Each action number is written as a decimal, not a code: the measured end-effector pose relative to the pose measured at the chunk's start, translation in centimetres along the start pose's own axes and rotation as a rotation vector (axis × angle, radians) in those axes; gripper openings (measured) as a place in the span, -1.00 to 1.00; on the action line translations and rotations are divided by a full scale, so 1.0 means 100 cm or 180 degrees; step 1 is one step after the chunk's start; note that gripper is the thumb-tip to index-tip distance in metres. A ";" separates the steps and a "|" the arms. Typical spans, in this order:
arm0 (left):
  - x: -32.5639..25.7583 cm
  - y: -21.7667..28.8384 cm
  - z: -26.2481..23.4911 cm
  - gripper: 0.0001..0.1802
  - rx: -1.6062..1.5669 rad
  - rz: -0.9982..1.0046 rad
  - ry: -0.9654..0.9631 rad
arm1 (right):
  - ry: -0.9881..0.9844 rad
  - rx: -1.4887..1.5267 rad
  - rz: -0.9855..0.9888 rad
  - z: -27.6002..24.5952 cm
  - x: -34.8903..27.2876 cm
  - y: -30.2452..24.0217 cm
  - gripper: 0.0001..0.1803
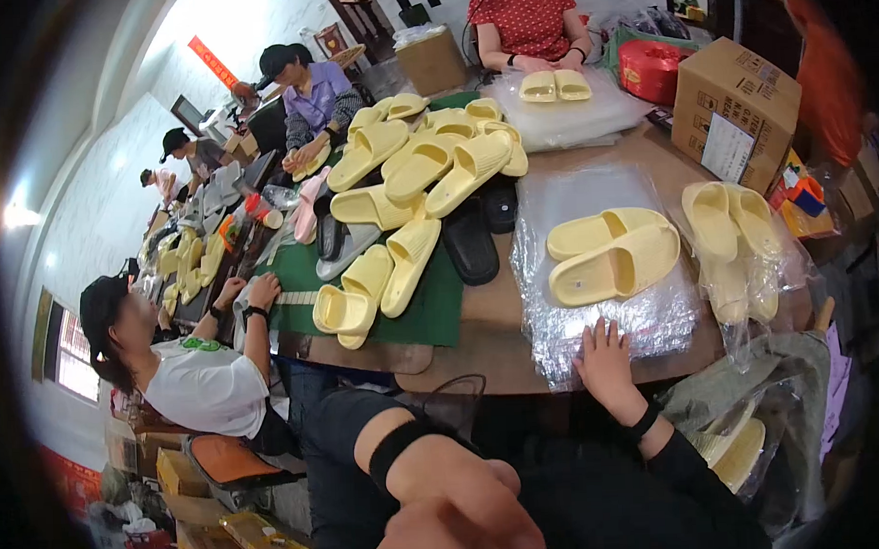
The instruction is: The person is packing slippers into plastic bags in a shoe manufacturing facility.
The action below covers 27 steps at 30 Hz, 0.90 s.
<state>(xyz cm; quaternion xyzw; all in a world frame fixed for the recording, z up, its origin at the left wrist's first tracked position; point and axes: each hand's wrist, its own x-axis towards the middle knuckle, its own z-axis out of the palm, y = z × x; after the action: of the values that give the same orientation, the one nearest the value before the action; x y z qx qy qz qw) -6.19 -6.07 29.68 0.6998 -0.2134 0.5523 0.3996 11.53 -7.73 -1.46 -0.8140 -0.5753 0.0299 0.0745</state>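
My right hand (607, 365) lies with its fingers spread on the near edge of a stack of clear plastic bags (555, 338). On that stack, just beyond my fingertips, rests a pair of pale yellow slippers (618, 268), side by side. Close to the camera at the lower edge is my left hand (462, 516), its fingers curled; whatever they may hold is hidden. To the right, another yellow pair (738, 225) sits partly in a clear bag that hangs over the table edge.
A heap of yellow slippers (421, 169) covers a green mat (431, 313), with black slippers (469, 244) beside it. A cardboard box (734, 114) and red twine roll (650, 69) stand at the back right. Bagged slippers (741, 453) lie below right. Several people work around the tables.
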 end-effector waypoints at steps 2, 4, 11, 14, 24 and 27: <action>-0.003 0.005 -0.003 -0.85 0.0100 0.0230 -0.0096 | 0.0113 -0.0002 -0.0011 0.006 0.000 0.004 -0.34; -0.007 0.016 -0.009 -0.84 0.0361 -0.0117 -0.0362 | 0.0101 -0.0079 -0.0014 0.009 -0.002 0.005 -0.35; -0.020 0.014 -0.021 -0.87 0.1306 0.0937 -0.0605 | 0.0092 -0.0095 -0.0130 0.007 0.003 -0.005 -0.35; -0.015 0.017 -0.017 -0.88 0.1245 0.0737 -0.0651 | -0.0029 -0.0110 0.0058 0.001 0.003 0.003 -0.35; -0.002 0.025 -0.014 -0.87 0.1329 0.0318 -0.0959 | 0.0023 -0.0244 0.0164 -0.006 0.003 0.001 -0.36; -0.003 0.003 -0.007 -0.67 -0.0478 0.1032 0.0106 | -0.0163 -0.0029 0.0115 -0.006 0.003 -0.004 -0.36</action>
<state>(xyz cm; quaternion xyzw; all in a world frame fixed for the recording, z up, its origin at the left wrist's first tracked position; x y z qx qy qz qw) -6.95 -5.73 29.51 0.6152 -0.3574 0.6035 0.3599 11.36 -7.39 -0.83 -0.8236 -0.5623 0.0494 0.0554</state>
